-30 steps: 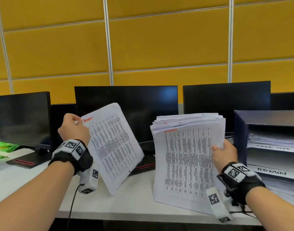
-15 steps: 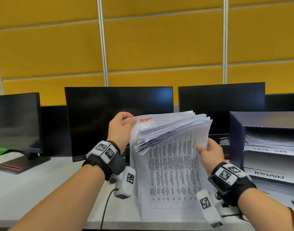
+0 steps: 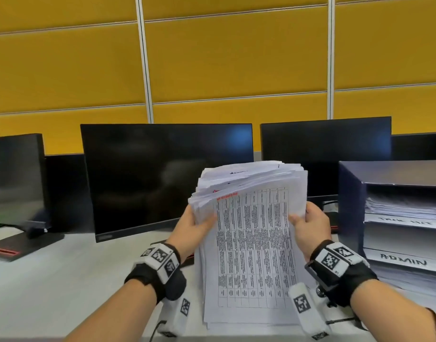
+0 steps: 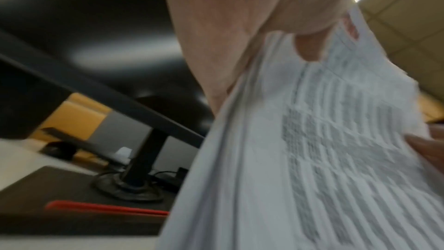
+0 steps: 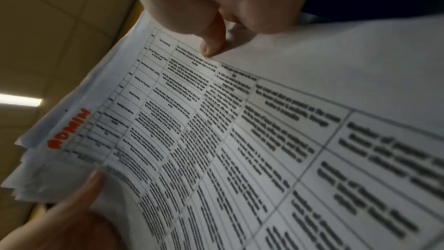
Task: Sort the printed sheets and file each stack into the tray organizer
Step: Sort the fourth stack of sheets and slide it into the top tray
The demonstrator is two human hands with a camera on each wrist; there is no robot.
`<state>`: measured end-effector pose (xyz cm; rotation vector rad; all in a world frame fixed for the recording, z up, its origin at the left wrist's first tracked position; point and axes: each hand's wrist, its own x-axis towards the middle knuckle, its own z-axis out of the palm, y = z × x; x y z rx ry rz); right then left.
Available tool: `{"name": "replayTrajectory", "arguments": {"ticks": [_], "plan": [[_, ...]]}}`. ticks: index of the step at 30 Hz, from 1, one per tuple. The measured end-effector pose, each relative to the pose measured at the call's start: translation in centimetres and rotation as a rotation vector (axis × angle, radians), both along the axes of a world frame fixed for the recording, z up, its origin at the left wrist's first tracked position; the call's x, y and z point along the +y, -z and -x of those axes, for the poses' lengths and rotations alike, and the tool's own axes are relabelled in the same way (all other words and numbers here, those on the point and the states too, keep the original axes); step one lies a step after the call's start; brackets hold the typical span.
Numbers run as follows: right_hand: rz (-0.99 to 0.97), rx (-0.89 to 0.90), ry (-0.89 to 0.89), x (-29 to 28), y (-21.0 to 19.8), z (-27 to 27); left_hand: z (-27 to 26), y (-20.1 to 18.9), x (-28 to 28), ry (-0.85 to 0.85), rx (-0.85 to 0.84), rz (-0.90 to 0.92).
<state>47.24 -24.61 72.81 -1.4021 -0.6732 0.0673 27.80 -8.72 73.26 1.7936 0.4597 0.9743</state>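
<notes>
Stack (image 3: 251, 243): upright on the desk (image 3: 63, 280), left of tray organizer (image 3: 350, 206).
Left hand (image 3: 192, 228): thumb and fingers pinch its left edge.
Right hand (image 3: 308, 225): pinches the right edge.
Advice: the person should tap edges flush, then file under the organizer's ADMIN label (image 3: 403, 259).

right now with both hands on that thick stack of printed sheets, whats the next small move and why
Probably tap the thick stack of printed sheets square on the white desk: left hand and right hand grip its sides, but the top edges fan unevenly.
</notes>
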Motion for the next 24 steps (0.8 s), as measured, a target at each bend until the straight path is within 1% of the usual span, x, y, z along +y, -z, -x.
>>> {"name": "replayTrajectory", "arguments": {"ticks": [2,4,6,8,10,13,16,17,21,24], "plan": [[-0.065,-0.031,0.008,0.0,-0.6,0.9,-1.0,-0.8,-1.1,-0.137,-0.124,-0.073],[-0.128,-0.05,-0.004,-0.2,-1.0,1.5,-1.5,-1.6,-2.2,-0.224,-0.172,-0.139],[-0.128,-0.093,-0.043,-0.5,-0.6,2.1,-1.5,-1.4,-3.0,-0.215,-0.194,-0.158],[-0.072,-0.118,-0.119,-0.8,-0.1,2.5,-1.2,-0.5,-3.4,-0.157,-0.166,-0.132],[-0.022,-0.113,-0.194,-1.1,0.2,2.7,-0.9,0.0,-3.6,-0.137,-0.152,-0.115],[-0.024,-0.103,-0.237,-1.3,-0.1,2.6,-0.6,0.2,-3.1,-0.179,-0.219,-0.103],[0.004,-0.146,-0.312,-1.3,-0.4,3.1,-0.6,0.1,-3.4,-0.207,-0.184,-0.148],[0.007,-0.155,-0.314,-1.2,-0.5,3.2,-0.7,-0.1,-3.7,-0.22,-0.186,-0.156],[-0.07,-0.137,-0.205,-1.0,-1.1,2.8,-0.7,-1.1,-3.8,-0.3,-0.328,-0.111],[-0.06,-0.182,-0.178,-1.1,-1.2,2.7,-0.3,-1.2,-3.5,-0.337,-0.344,-0.138]]}}
